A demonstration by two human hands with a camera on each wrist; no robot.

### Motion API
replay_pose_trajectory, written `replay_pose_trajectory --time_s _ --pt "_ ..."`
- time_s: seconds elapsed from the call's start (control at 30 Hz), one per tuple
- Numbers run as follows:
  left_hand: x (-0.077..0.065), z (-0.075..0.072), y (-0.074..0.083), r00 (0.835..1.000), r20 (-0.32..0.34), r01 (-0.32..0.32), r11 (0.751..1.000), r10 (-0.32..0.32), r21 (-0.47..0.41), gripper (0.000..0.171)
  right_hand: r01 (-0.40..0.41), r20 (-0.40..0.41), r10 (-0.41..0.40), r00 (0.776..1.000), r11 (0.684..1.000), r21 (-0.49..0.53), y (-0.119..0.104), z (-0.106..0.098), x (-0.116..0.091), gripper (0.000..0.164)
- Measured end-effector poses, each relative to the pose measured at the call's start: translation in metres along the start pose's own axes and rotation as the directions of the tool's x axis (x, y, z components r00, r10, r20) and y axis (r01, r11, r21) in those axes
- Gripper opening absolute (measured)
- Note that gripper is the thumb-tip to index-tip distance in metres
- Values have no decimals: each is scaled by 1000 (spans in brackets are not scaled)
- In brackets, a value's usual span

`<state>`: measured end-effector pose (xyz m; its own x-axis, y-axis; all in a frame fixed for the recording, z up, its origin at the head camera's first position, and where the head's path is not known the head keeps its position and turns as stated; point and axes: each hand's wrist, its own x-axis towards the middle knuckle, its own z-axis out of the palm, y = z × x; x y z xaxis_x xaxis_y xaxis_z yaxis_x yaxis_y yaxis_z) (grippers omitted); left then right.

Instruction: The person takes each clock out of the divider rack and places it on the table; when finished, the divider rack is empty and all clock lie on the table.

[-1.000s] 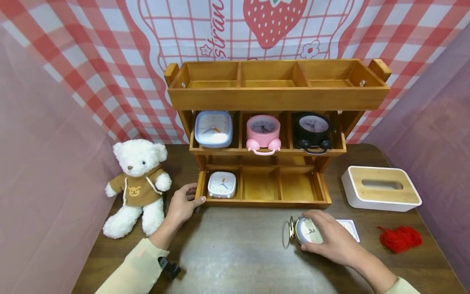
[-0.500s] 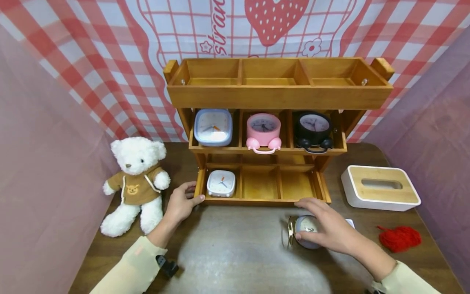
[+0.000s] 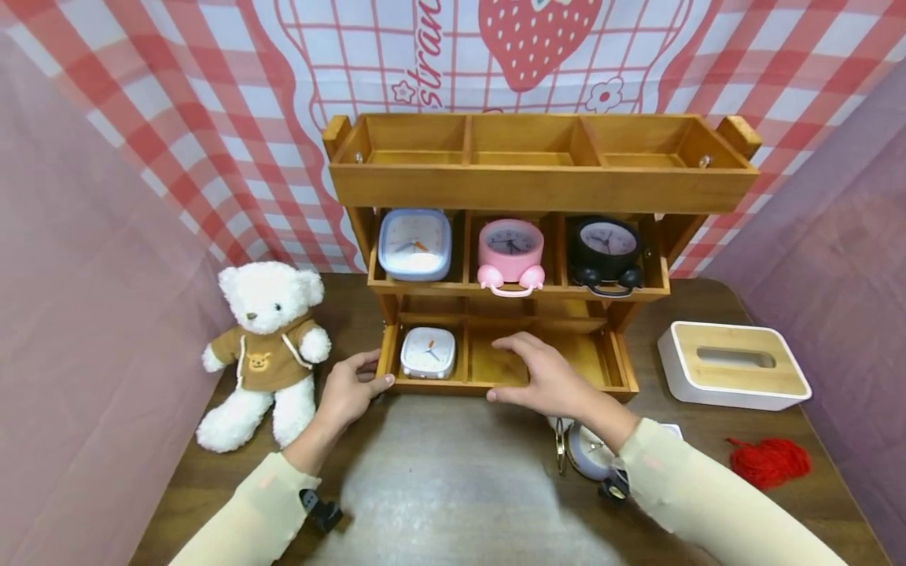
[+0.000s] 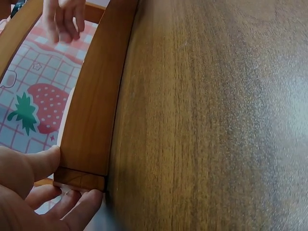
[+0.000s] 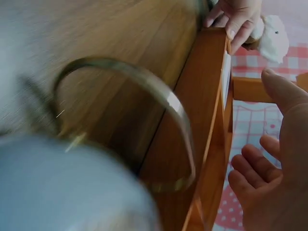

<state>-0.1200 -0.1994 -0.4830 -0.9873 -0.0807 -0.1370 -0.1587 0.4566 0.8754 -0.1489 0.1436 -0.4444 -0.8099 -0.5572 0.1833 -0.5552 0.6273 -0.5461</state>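
Rack (image 3: 541,189): orange-brown wood. Blue clock (image 3: 414,244): pale blue casing, white dial, orange mark at centre. Pink clock (image 3: 511,251): pink throughout, greyish dial, dark hands. Black clock (image 3: 605,255): black casing, pale lilac-grey dial. White clock (image 3: 428,352): white casing and dial, one orange hand. Table clock (image 3: 584,452): pale grey-blue rim; hoop (image 3: 561,446) gold.

Bear (image 3: 269,297): white fur; hoodie (image 3: 279,369) brown, white cords. Box (image 3: 736,378): white sides, tan top. Yarn (image 3: 770,462): bright red.

Backdrop (image 3: 187,149): red-and-white check; central panel white with pink-red grid lines, red strawberry (image 3: 538,43) dotted white. Side cloth (image 3: 85,314): mauve-pink, plain. Table (image 4: 178,115): brown, streaked grain. Sleeves (image 3: 255,503): pale cream.
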Motion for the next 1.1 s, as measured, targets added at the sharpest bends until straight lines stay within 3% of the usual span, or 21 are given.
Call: replay_pose_trajectory --time_s 0.47,0.67,1.1 --pt "2 0 -1 1000 -5 -13 1000 13 1 54 -55 23 55 998 999 1 -19 37 68 82" --pt "1 -1 1 1000 -7 -11 1000 11 3 54 -65 54 64 997 998 17 -28 52 82 84" --pt "2 2 0 1000 -1 5 1000 -5 -7 54 -138 96 147 984 985 -100 -37 73 93 91"
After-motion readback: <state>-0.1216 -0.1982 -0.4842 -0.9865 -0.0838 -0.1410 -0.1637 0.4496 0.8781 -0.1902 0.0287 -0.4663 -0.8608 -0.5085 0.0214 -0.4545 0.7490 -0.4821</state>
